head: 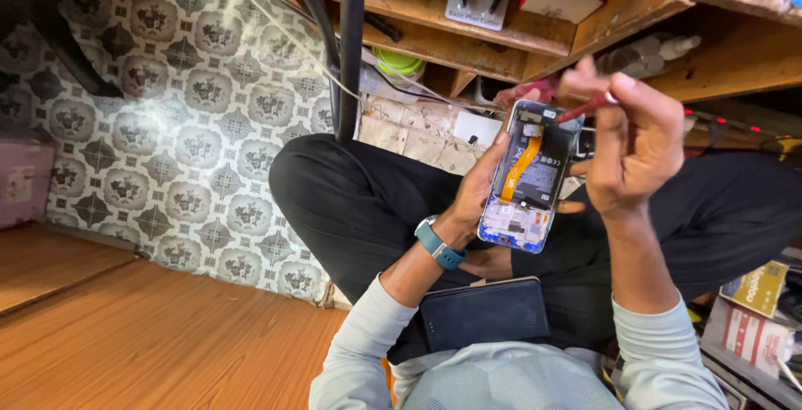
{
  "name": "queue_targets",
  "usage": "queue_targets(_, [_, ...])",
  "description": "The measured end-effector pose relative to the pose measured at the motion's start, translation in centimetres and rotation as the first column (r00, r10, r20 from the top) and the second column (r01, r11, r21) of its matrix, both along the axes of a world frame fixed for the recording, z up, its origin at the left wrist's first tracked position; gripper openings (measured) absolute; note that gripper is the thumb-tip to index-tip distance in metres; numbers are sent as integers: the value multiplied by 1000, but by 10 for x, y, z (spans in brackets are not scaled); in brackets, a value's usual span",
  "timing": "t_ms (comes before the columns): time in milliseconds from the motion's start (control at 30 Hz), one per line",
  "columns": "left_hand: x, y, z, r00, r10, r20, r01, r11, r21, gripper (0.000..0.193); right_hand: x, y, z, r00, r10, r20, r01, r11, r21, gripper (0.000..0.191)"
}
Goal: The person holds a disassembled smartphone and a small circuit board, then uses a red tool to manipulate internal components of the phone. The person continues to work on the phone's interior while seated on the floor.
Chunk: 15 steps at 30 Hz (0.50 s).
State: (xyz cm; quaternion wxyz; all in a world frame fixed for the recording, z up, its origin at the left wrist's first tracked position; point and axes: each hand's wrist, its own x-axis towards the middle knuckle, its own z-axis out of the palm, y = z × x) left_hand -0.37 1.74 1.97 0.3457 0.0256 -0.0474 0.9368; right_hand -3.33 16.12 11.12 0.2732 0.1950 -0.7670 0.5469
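Mid-disassembly: left hand [478, 189] gripping opened phone [528, 178], back off; right hand [628, 147] pinching red screwdriver [576, 110] at top edge. Next likely needs steady tip seating, careful turning.

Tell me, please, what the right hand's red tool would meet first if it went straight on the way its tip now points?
Most likely the top end of the opened phone held in the left hand. The right hand aims the red tool down-left at it, and the tip looks almost on it, though depth is unclear.

Opened phone [528, 178] between both hands, above lap, dark case [483, 311] on lap below, shelves [501, 38] beyond
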Motion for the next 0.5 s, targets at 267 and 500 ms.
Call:
queue_targets(267, [0, -1, 1, 1000, 1, -14, -1, 1000, 5, 51, -5, -8, 9, 996, 62, -63, -64, 997, -33, 42])
queue_targets(500, [-10, 3, 7, 973, 148, -180, -200, 925, -322, 58, -4, -6, 10, 996, 37, -81, -29, 995, 99, 42])
